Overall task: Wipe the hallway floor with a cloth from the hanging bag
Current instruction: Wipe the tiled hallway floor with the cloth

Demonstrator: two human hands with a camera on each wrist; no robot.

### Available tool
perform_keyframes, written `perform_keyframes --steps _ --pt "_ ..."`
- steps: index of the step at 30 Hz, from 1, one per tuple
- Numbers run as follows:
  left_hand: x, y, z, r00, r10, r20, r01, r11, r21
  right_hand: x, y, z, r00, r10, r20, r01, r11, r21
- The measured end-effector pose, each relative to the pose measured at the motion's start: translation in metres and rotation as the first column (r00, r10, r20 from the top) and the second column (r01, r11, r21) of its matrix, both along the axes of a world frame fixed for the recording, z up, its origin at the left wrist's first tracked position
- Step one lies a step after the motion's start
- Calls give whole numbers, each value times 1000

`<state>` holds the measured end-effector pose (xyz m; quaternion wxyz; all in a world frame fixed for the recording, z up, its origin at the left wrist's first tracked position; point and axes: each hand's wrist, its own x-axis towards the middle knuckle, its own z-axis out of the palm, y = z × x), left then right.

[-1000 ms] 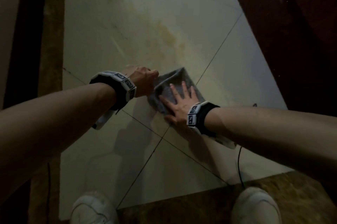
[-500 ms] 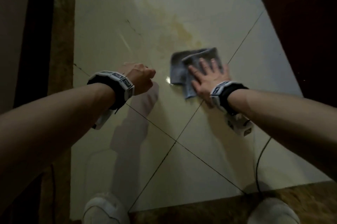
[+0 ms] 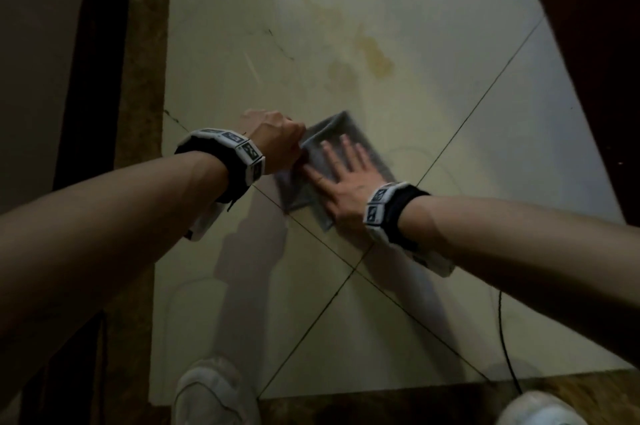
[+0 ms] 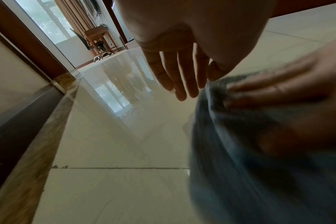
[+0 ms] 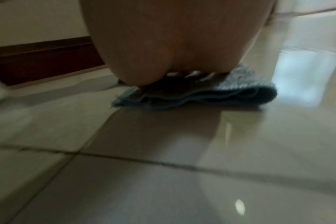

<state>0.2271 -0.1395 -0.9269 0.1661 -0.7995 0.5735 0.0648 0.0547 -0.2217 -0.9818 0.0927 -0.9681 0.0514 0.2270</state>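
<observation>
A folded grey-blue cloth (image 3: 349, 132) lies on the glossy cream floor tiles (image 3: 242, 286), over a grout line. My right hand (image 3: 341, 170) presses flat on it, fingers straight and spread. The right wrist view shows the palm bearing down on the cloth (image 5: 230, 92), its folded layers showing at the edge. My left hand (image 3: 275, 140) hovers just left of the cloth, against its near corner. In the left wrist view its fingers (image 4: 178, 78) hang straight over the tile and hold nothing, with the blurred cloth (image 4: 259, 166) to the right.
A yellowish stain (image 3: 375, 56) marks the tile beyond the cloth. A brown marble border (image 3: 145, 44) and dark skirting run along the left, and dark wood (image 3: 595, 44) stands on the right. My white shoes (image 3: 214, 390) and a black cable (image 3: 502, 338) are near. A chair (image 4: 94, 40) stands far down the hallway.
My right hand slid the cloth away to the right half a second ago, then back left and nearer, up against my left hand. The left hand stayed almost still.
</observation>
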Motion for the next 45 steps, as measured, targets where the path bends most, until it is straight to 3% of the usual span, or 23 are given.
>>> perform_keyframes --steps 2,4,7,9,13,16,18,21,23,25,29,34,36,38,41,45 --pt "0 3 -3 1000 6 -13 -6 1000 -4 -5 26 -6 958 272 92 -275 961 20" --pt "1 5 -4 1000 5 -12 -5 1000 8 -10 44 -11 859 497 120 -501 865 6" --pt "2 5 -4 1000 -14 -14 15 1000 24 -10 45 -13 798 572 188 -588 808 40" --pt "3 5 -3 1000 -15 -21 15 999 29 -3 33 -13 816 556 160 -567 823 27" --pt "2 -1 -1 1000 -1 -22 2 998 59 4 -8 -5 962 270 44 -269 963 -30" --pt "-1 -5 -1 1000 -18 -21 20 994 103 1 -53 1 999 -35 -5 35 998 -58" --pt "-3 -8 -3 999 -37 -27 40 993 114 -11 -89 5 969 -240 -54 236 969 -73" --pt "-7 -13 -5 998 -53 -31 56 992 116 -33 -132 12 855 -505 -117 495 862 -106" --pt "-9 -17 -6 997 -66 -28 69 992 101 -38 -138 12 786 -605 -123 595 796 -114" --pt "-11 -24 -6 997 -79 -21 80 993 89 -35 -125 10 767 -634 -97 625 773 -110" --pt "-25 -40 2 997 -75 -30 77 995 69 -21 -82 9 869 -485 -101 477 874 -92" --pt "-43 -46 2 994 -96 -50 98 994 55 -17 -23 10 995 -71 -72 74 997 28" --pt "-47 -47 2 993 -106 -47 110 989 98 -24 -3 9 988 150 41 -151 988 29" --pt "-50 -52 2 993 -114 -31 118 977 176 -28 8 17 962 267 53 -266 964 -14" --pt "-56 -58 4 993 -114 -24 116 965 237 -33 4 21 941 326 -93 -331 943 -38" --pt "-61 -64 6 995 -90 -46 97 976 193 -54 -18 38 955 260 -140 -272 959 -74"
